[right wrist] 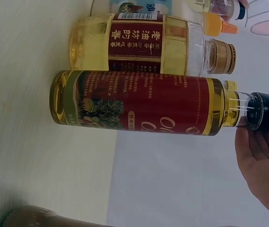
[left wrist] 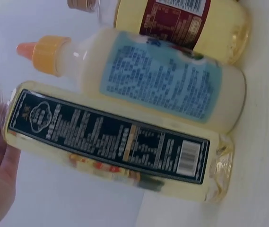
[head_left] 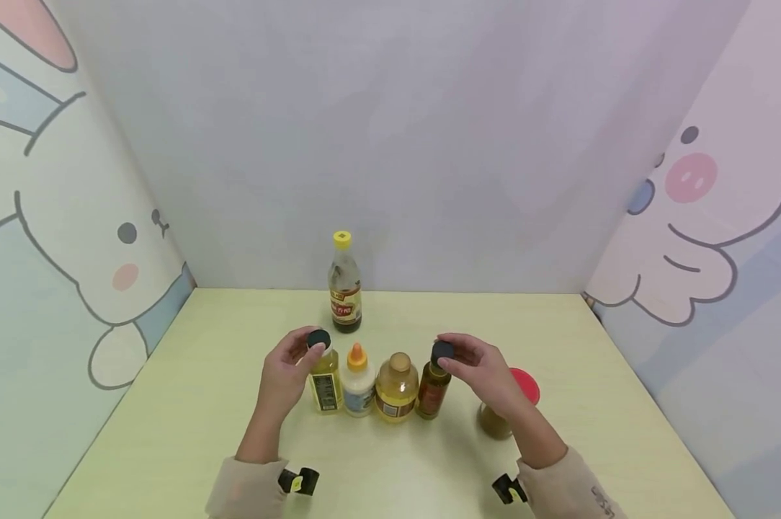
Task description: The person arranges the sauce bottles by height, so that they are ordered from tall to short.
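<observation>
Four bottles stand side by side in a row on the table. At the row's left end, my left hand (head_left: pixel 282 376) holds a square bottle of light yellow oil (head_left: pixel 326 386) by its black cap, thumb and fingers on either side. At the right end, my right hand (head_left: pixel 488 373) pinches the black cap of a slim olive oil bottle (right wrist: pixel 148 101) with a red label. Between them are a white squeeze bottle (head_left: pixel 359 395) with an orange nozzle and a rounded oil bottle (head_left: pixel 397 389) with a brown cap. All four are upright, close together.
Behind the row stands a dark sauce bottle (head_left: pixel 346 299) with a yellow cap. A jar (head_left: pixel 496 424) with a red lid sits at the right, partly hidden by my right forearm. A pale back wall (head_left: pixel 390 180) and cartoon-printed side walls enclose the table (head_left: pixel 163 418).
</observation>
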`<state>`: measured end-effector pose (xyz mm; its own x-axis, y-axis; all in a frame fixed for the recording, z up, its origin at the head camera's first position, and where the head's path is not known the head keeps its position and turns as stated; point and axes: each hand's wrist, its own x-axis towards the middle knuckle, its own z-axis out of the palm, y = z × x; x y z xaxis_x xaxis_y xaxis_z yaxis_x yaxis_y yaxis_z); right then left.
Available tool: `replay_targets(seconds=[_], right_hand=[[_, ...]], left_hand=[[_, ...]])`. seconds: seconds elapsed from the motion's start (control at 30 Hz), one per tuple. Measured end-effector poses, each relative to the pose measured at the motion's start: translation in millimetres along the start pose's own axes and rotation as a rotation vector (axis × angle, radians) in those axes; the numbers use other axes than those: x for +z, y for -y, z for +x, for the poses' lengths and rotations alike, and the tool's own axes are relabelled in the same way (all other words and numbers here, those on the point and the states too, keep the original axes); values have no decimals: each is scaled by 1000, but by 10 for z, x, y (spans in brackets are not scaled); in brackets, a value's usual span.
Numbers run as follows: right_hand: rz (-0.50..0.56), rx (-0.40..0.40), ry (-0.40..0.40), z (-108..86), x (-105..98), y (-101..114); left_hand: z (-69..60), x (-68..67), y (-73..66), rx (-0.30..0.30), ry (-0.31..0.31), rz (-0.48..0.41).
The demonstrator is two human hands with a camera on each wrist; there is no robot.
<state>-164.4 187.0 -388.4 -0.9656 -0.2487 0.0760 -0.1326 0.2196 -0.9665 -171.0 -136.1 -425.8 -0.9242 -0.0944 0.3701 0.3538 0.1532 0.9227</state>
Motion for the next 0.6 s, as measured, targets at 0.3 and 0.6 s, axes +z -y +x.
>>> replay_targets(seconds=[0.3,0.6], right_hand=[[-14,40,-20,-25,-1,-49],[-41,21,-18,15,-4,-52]], left_hand=[[-19,-29,-6,-14,58,-23],[34,-60,69,16,85,-48]])
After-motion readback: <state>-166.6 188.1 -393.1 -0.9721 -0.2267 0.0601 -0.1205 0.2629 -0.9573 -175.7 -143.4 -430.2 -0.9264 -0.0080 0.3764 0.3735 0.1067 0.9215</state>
